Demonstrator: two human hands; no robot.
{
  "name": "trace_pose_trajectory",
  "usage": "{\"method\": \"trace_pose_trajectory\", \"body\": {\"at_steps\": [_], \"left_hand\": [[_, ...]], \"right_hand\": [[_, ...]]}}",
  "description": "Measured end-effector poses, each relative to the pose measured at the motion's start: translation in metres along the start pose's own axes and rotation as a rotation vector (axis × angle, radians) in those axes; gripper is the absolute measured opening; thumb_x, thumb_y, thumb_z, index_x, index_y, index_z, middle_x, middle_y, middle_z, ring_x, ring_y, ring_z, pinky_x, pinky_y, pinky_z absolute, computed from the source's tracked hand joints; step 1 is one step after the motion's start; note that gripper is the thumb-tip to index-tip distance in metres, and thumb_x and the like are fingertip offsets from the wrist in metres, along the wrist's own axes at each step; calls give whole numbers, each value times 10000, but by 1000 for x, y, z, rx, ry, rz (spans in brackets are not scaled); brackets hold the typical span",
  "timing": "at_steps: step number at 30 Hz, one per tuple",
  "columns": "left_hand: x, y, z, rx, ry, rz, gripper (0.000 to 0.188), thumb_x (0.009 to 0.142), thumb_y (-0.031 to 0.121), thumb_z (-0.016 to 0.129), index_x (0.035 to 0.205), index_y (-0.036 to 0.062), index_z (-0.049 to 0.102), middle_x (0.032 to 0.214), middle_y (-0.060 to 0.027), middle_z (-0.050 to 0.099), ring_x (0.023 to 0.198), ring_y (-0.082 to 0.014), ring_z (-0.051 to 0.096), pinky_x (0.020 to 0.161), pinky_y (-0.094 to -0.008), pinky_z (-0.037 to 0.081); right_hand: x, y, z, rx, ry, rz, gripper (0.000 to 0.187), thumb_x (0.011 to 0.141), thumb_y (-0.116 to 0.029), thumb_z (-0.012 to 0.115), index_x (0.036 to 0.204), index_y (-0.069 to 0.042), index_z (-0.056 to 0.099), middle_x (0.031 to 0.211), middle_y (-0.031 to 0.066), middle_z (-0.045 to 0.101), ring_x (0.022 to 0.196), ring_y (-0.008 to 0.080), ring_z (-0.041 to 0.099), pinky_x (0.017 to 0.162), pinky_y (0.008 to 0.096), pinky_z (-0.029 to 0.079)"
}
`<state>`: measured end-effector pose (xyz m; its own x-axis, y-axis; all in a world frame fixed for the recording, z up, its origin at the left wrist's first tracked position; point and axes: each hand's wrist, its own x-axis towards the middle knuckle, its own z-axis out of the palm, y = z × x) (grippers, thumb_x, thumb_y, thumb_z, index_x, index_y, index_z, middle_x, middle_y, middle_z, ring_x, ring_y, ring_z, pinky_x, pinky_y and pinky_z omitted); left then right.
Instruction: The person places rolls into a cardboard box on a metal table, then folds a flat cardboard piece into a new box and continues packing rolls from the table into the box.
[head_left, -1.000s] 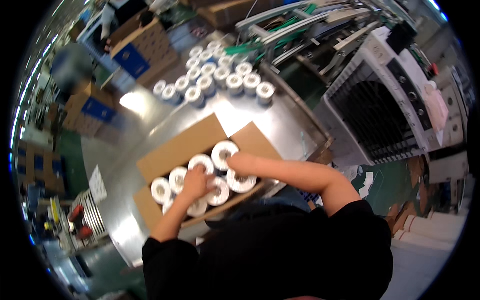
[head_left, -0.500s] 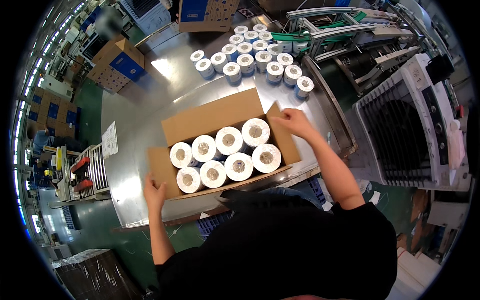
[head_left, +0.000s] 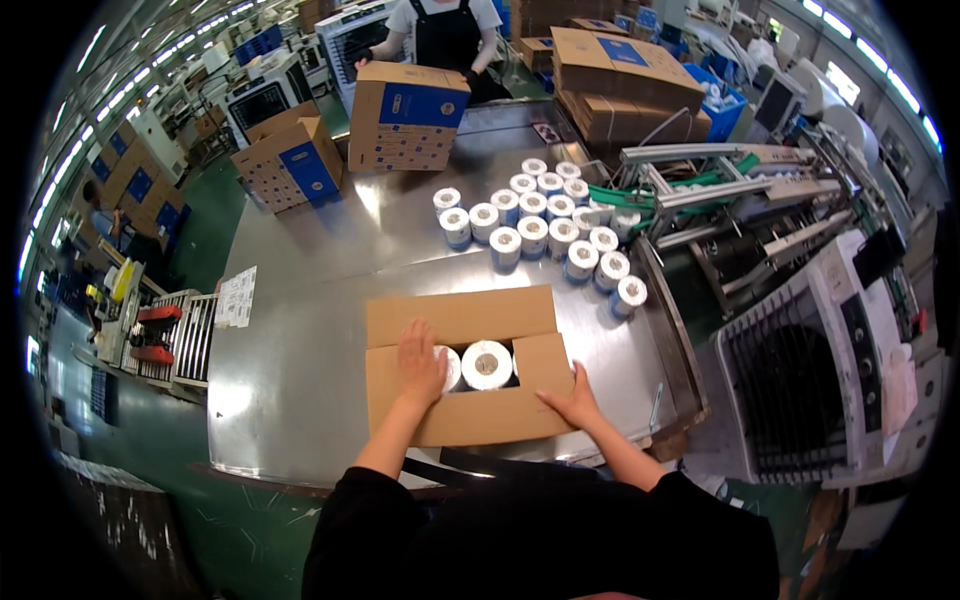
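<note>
Brown cardboard box [head_left: 475,420] sits on shiny metal counter [head_left: 300,335], white cylindrical rolls [head_left: 487,365] inside.
Left hand [head_left: 422,362] lies flat on box's left flap [head_left: 383,375]; right hand [head_left: 574,402] spreads against its right end.

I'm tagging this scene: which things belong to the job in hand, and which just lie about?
In hand:
carton, with left hand and right hand on it
white rolls inside
probably, standing rolls

Lying about:
paper sheet
roller stand
grilled machine
</note>
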<state>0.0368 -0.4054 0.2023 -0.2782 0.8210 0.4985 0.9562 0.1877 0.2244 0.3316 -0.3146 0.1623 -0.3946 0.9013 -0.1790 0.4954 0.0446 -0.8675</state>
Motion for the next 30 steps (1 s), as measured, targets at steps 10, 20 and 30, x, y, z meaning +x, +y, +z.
{"method": "trace_pose_trajectory", "body": {"at_steps": [10,20,30], "left_hand": [[51,33,-16,-98,76,36,224,757,230,632,831,33,558,808,-139,540,817,-304,514,785,-437,401],[-85,95,-46,-47,-493,-191,867,702,433,664,1355,-20,319,1433,-176,274,1373,-307,165,1092,-558,75],[-39,-165,-81,495,-137,-485,834,745,263,639,1424,58,201,1482,-126,202,1387,-300,129,1107,-518,75]], "right_hand": [[-13,-8,1,449,-187,198,515,773,-250,727,1170,-6,509,1067,120,611,940,190,596,819,309,485],[-24,-64,54,370,-878,542,759,858,-510,546,1398,-43,288,1422,139,326,1288,255,360,1043,416,276],[-69,-20,46,237,-797,377,431,900,-305,567,1184,18,529,1080,142,626,956,245,620,824,340,497]]}}
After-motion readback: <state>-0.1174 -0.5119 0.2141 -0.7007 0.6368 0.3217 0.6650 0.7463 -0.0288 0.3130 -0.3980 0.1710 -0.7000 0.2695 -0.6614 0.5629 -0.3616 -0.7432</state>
